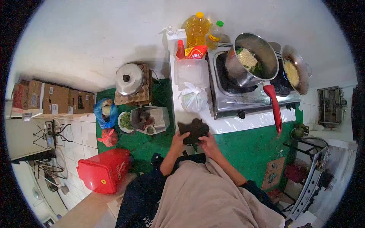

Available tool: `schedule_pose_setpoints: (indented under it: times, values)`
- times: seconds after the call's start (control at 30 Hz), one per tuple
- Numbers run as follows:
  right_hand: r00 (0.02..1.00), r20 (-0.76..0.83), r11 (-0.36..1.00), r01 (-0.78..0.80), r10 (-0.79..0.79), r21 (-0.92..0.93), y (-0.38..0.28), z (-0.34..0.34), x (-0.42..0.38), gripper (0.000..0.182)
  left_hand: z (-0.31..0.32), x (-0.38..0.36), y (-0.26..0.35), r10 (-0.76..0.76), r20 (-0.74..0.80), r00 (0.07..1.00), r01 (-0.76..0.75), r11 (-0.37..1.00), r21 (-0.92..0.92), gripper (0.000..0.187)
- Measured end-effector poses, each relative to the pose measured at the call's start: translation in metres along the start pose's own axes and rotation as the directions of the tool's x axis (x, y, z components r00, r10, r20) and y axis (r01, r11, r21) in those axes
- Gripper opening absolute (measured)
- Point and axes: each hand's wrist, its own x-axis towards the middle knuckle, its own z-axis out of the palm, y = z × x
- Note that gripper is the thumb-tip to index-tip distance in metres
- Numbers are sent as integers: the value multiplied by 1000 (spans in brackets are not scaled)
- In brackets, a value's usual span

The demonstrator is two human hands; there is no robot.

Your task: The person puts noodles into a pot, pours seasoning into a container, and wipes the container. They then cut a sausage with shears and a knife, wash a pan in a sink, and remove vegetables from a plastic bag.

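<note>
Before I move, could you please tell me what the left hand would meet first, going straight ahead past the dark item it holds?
The left hand would probably meet the knotted plastic bag on the white counter; depth is unclear, so the counter's near edge might come first.

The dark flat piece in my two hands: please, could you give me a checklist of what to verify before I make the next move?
1. Dark flat piece held at both sides: ok, left hand and right hand grip it.
2. Deep silver metal pot on the silver gas stove: ok.
3. Long red pot handle within the stove's front edge: not ok, it juts past.
4. Pale noodle block softened: cannot tell, it looks block-shaped.
5. Flame under the pot: cannot tell, hidden.
</note>
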Motion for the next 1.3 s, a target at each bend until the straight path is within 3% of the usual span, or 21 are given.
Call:
schedule_pose_setpoints:
  times: [0.03, 0.07, 0.1, 0.13, 0.17, 0.2, 0.23, 0.27, 0.4, 0.47, 0.53, 0.73, 0.8, 0.9, 1.0, 1.13, 1.2, 1.23, 1.3]
  values:
    - [1000, -4, 999, 30, -30, -38, 1, -2, 3, 42, -5, 10, 2, 60, -20, 998, -57, 993, 107, 40]
    - [993, -96, 922, 28, -71, -387, 0, -5, 4, 42, -9, 16, 3, 121, -36, 992, -110, 971, 213, 40]
    - [976, -168, 729, -12, -141, -685, -2, -11, 3, 43, -13, 17, 2, 130, -89, 988, -92, 935, 342, 39]
    - [950, -209, 448, -87, -233, -890, -3, -17, 3, 43, -17, 18, 0, 146, -139, 979, -66, 883, 465, 38]
    - [920, -106, 353, 38, -378, -935, -5, -21, 5, 40, -19, 20, 0, 173, -186, 967, -35, 815, 579, 37]
    - [862, 10, 238, 151, -507, -959, -10, -18, 5, 38, -22, 25, -2, 369, -184, 911, -156, 721, 675, 37]
    - [781, 130, 109, 245, -611, -963, -13, -14, 5, 36, -25, 28, -6, 547, -160, 821, -250, 597, 762, 37]
    - [769, 180, 47, 263, -613, -964, -22, -11, 12, 32, -29, 31, -11, 700, -115, 705, -312, 452, 836, 37]
    - [661, 337, -91, 377, -670, -922, -87, 57, 78, 26, -6, 41, 35, 699, -23, 715, -398, 435, 808, 37]
    - [624, 308, -131, 313, -718, -940, -91, 75, 107, 26, 5, 61, 48, 686, 29, 727, -487, 486, 725, 38]
    - [608, 243, -159, 190, -756, -969, -85, 80, 125, 26, 23, 70, 67, 723, 107, 683, -536, 396, 745, 39]
    - [638, 330, -57, 408, -695, -911, -65, 59, 100, 22, 48, 71, 73, 751, 185, 634, -584, 308, 751, 40]
    - [595, 430, -111, 496, -679, -861, -63, 55, 87, 16, 47, 70, 70, 777, 212, 593, -603, 254, 757, 40]
    - [540, 553, -185, 589, -634, -787, -52, 40, 73, 11, 38, 59, 66, 733, 210, 647, -675, 422, 606, 38]
    - [547, 584, -214, 594, -600, -776, -43, 17, 67, 13, 24, 53, 52, 761, 341, 552, -693, 190, 696, 30]
    - [559, 566, -261, 532, -606, -805, -44, 15, 61, 18, 28, 45, 49, 791, 328, 517, -679, 146, 719, 27]
    - [639, 391, -35, 495, -662, -868, -44, 18, 62, 28, 40, 49, 59, 840, 307, 447, -690, 105, 716, 29]
    - [675, 300, 80, 470, -674, -879, -45, 21, 63, 33, 45, 54, 63, 817, 334, 469, -695, 108, 711, 31]
    - [684, 247, 137, 455, -686, -880, -47, 31, 69, 42, 54, 67, 70, 769, 387, 508, -704, 113, 701, 34]
